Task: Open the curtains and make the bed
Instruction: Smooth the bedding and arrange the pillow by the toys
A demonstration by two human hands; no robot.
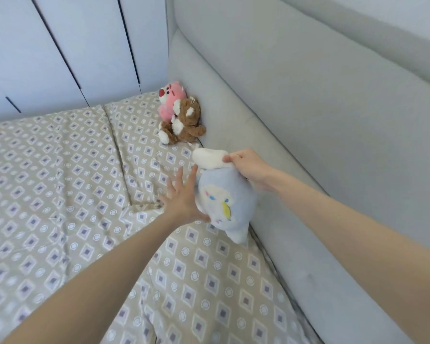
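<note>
Your right hand (248, 167) pinches the white ear of the blue plush toy (225, 202), fingers curled round it, while your left hand (184, 197) lies flat against the toy's side with fingers straight and spread. The toy sits on the patterned bedspread (72, 170), against the grey headboard (296, 108), near the brown teddy (184, 122) and pink plush (170, 98).

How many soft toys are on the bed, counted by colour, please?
Pink soft toy: 1
Brown soft toy: 1
Blue and white soft toy, gripped by the right hand, left hand flat against it: 1
Total: 3
</note>
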